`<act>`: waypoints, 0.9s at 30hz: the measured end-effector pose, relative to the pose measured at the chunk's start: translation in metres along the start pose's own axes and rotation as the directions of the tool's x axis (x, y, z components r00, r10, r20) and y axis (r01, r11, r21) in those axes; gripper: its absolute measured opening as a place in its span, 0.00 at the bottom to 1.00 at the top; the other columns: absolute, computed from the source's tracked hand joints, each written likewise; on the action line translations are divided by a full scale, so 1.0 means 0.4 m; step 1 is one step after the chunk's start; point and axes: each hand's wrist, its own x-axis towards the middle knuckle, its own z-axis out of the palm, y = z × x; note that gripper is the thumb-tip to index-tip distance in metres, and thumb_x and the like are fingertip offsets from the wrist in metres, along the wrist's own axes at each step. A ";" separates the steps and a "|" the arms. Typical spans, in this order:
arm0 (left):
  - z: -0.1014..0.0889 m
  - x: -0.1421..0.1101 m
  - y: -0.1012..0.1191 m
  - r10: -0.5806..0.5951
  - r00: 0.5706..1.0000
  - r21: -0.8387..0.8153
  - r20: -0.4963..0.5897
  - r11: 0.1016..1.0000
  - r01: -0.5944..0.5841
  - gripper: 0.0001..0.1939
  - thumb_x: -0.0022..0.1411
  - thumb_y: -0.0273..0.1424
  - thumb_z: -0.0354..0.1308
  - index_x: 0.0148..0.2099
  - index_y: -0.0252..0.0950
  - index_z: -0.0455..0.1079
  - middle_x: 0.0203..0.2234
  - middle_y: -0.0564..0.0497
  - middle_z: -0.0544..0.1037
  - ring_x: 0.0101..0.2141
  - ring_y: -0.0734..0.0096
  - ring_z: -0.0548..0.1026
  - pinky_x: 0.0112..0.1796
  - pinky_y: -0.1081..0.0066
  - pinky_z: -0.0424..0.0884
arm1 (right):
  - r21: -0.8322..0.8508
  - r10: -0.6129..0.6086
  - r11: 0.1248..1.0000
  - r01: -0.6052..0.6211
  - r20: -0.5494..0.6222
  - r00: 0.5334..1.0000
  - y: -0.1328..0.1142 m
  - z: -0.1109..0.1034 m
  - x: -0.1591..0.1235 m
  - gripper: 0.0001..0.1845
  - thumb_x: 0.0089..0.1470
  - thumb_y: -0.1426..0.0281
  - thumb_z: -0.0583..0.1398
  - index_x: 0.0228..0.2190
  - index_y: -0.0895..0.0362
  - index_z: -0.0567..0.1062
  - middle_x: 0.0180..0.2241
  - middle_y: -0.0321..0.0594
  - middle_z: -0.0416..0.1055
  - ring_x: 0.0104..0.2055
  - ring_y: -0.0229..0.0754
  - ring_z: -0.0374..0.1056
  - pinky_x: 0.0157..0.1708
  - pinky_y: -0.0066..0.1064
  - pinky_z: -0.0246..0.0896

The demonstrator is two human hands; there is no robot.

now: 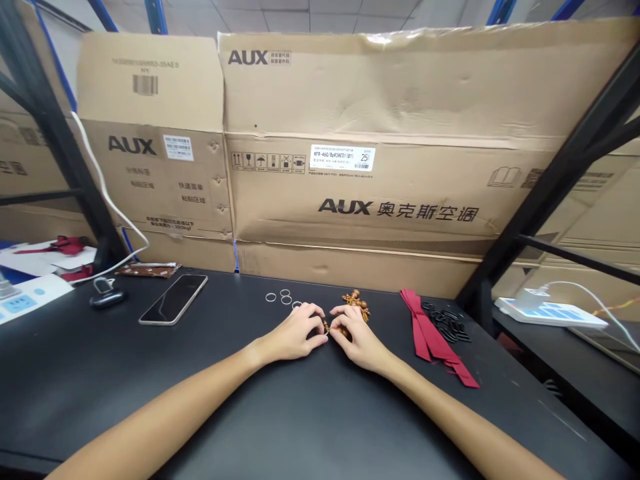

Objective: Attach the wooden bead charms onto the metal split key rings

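My left hand (294, 332) and my right hand (359, 339) meet over the black table, fingers curled and fingertips almost touching. Between them shows a small golden-brown piece (327, 327), with something thin and pale at it that is too small to make out. The right fingers close on a brown carved pendant (343, 331), mostly covered by the hand. What the left fingertips pinch is hidden. Just beyond my right hand lie more glossy brown carved pendants (356, 300). Several thin silver rings lie past my left hand, among them one ring (271, 297) set apart on the left.
To the right lie red ribbon strips (425, 327) and a pile of black loops (447, 321). At left are a phone (174, 300), a black earbud-like case (107, 297) and a brown wrapper (149, 269). Cardboard (350, 187) stands behind; power strips (553, 312) flank the table (240, 413).
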 end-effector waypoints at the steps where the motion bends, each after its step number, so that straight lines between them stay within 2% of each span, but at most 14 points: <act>1: 0.001 -0.001 0.003 0.018 1.000 0.014 -0.005 1.000 -0.018 0.05 0.64 0.32 0.55 0.36 0.36 0.69 0.46 0.47 0.68 0.48 0.63 0.66 0.51 0.60 0.63 | 0.018 -0.007 1.000 0.006 0.012 1.000 -0.003 -0.001 0.000 0.05 0.57 0.71 0.55 0.30 0.54 0.70 0.44 0.46 0.66 0.50 0.49 0.61 0.51 0.48 0.58; 6: 0.004 -0.001 0.008 0.061 0.998 0.067 -0.036 0.996 -0.058 0.08 0.66 0.29 0.51 0.37 0.37 0.71 0.46 0.45 0.69 0.48 0.62 0.66 0.51 0.60 0.63 | 0.061 -0.010 0.998 0.007 0.047 0.999 -0.010 -0.001 -0.002 0.05 0.58 0.71 0.55 0.30 0.54 0.70 0.45 0.45 0.65 0.50 0.47 0.61 0.51 0.46 0.58; 14: -0.001 0.002 0.004 0.029 0.999 0.058 -0.029 0.998 -0.028 0.07 0.66 0.30 0.53 0.37 0.38 0.72 0.46 0.47 0.69 0.47 0.63 0.66 0.51 0.60 0.63 | -0.058 0.027 0.998 -0.030 -0.057 0.998 0.017 0.009 0.000 0.06 0.58 0.70 0.55 0.30 0.54 0.70 0.42 0.46 0.67 0.47 0.49 0.62 0.50 0.49 0.58; 18: 0.002 -0.002 0.009 0.017 0.999 0.064 -0.048 0.998 -0.014 0.06 0.63 0.32 0.55 0.36 0.37 0.71 0.47 0.45 0.68 0.49 0.60 0.66 0.51 0.58 0.63 | -0.013 -0.009 1.000 0.009 -0.014 1.000 -0.002 0.002 -0.001 0.05 0.57 0.70 0.56 0.31 0.54 0.71 0.44 0.46 0.66 0.49 0.49 0.61 0.50 0.48 0.58; 22: 0.005 -0.003 0.006 0.048 0.997 0.076 -0.054 0.996 -0.044 0.07 0.65 0.30 0.53 0.37 0.37 0.71 0.47 0.45 0.68 0.49 0.61 0.65 0.52 0.59 0.63 | 0.034 -0.023 0.999 0.023 0.023 0.999 -0.011 -0.001 0.000 0.05 0.57 0.70 0.56 0.31 0.54 0.71 0.46 0.45 0.66 0.50 0.49 0.60 0.51 0.47 0.58; 27: 0.001 0.000 0.002 0.067 0.997 0.059 -0.037 0.996 -0.065 0.07 0.65 0.30 0.53 0.36 0.38 0.72 0.48 0.47 0.68 0.49 0.63 0.65 0.52 0.61 0.63 | -0.044 0.035 0.998 -0.038 -0.082 0.996 0.025 0.006 0.003 0.07 0.58 0.70 0.55 0.29 0.55 0.71 0.41 0.46 0.67 0.48 0.50 0.61 0.50 0.49 0.58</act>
